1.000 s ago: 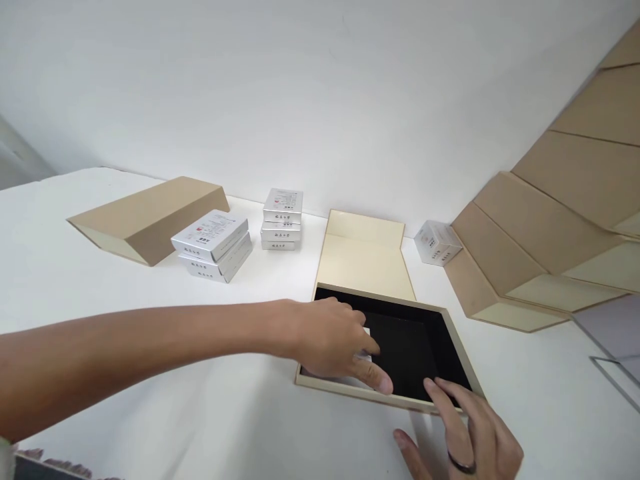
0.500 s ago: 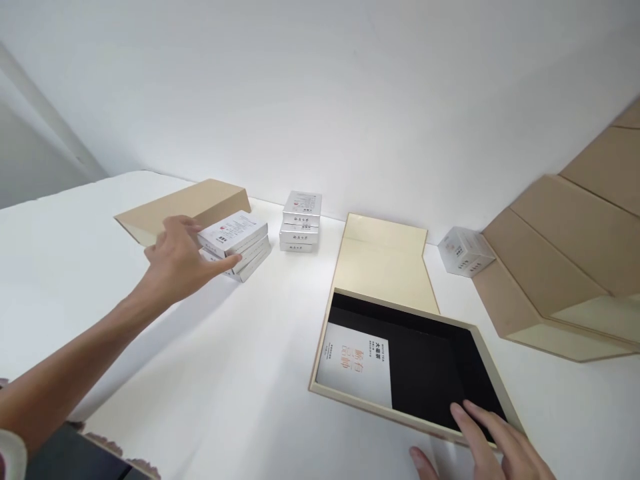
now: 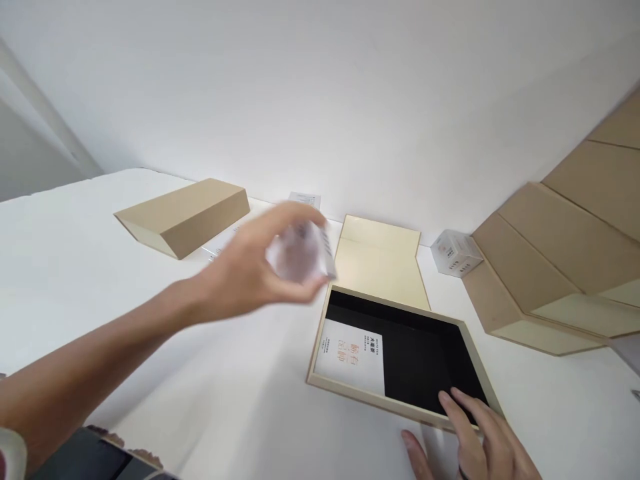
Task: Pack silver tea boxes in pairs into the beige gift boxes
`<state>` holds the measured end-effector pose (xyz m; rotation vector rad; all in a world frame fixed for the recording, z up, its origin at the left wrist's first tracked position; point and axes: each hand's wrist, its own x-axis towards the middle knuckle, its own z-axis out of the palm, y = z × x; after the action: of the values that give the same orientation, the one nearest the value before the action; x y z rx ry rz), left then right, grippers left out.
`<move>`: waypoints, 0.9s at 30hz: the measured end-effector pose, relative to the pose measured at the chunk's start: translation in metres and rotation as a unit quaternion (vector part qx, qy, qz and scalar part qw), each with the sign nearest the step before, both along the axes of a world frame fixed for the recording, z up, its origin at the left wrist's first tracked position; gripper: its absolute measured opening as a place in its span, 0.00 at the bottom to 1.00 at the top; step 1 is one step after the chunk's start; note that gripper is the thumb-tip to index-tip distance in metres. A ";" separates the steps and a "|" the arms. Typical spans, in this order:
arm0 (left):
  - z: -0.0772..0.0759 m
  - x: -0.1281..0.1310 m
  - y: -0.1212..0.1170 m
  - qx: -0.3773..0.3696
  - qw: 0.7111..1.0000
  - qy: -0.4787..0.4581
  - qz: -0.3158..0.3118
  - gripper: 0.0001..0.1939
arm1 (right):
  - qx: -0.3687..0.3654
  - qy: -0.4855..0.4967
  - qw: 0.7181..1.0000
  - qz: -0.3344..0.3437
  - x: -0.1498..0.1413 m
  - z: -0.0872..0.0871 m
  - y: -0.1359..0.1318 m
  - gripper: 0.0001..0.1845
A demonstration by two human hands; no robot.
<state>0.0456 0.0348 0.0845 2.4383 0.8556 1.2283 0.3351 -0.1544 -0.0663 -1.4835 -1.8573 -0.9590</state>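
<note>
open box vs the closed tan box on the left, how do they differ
The open box lies flat near the right hand, lid folded back, showing a black lining and one white packet. The closed box sits farther back, shut, contents hidden, untouched. Both share a tan outside and cream edges.

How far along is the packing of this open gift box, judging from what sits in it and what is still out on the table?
Done: one white packet lies flat in the left of the black-lined open box. In hand: the left hand holds a blurred small white box above the table, while the right hand rests on the box's near rim. Left: more packets behind the hand and one at the back right remain outside; the lid is open.
</note>
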 end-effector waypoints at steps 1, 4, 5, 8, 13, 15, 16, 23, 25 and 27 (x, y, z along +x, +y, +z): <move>0.003 0.017 -0.008 0.006 0.997 0.059 -0.039 0.22 | -0.007 0.002 1.000 -0.001 -0.001 0.000 -0.002 0.41; 0.003 0.063 -0.024 0.008 0.963 0.215 -0.160 0.18 | -0.037 0.020 0.999 -0.021 -0.005 -0.001 -0.008 0.36; 0.000 0.074 -0.025 0.002 0.947 0.257 -0.195 0.19 | -0.049 0.031 0.998 -0.031 -0.006 -0.002 -0.010 0.34; -0.010 0.095 -0.021 -0.045 0.902 0.352 -0.246 0.21 | -0.070 0.058 0.995 -0.043 -0.011 -0.003 -0.014 0.29; -0.020 0.096 -0.017 -0.163 0.858 0.422 -0.243 0.26 | -0.067 0.069 0.994 -0.049 -0.015 -0.002 -0.014 0.27; -0.020 0.092 -0.020 -0.199 0.854 0.414 -0.243 0.31 | -0.069 0.071 0.994 -0.049 -0.014 -0.002 -0.014 0.26; -0.020 0.091 -0.022 -0.200 0.855 0.413 -0.243 0.33 | -0.072 0.071 0.994 -0.049 -0.014 -0.003 -0.015 0.26; -0.019 0.093 -0.034 -0.149 0.841 0.481 -0.199 0.37 | -0.091 0.050 0.994 -0.039 -0.008 -0.005 -0.017 0.28; -0.022 0.091 -0.039 -0.142 0.852 0.459 -0.209 0.39 | -0.090 0.051 0.994 -0.038 -0.008 -0.005 -0.017 0.28; -0.028 0.083 -0.044 -0.121 0.894 0.374 -0.214 0.43 | -0.086 0.063 0.994 -0.038 -0.010 -0.005 -0.016 0.28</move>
<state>0.1287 -0.0094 0.0568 2.6729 0.5220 -0.0031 0.3252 -0.1706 -0.0708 -1.6866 -1.8417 -0.7361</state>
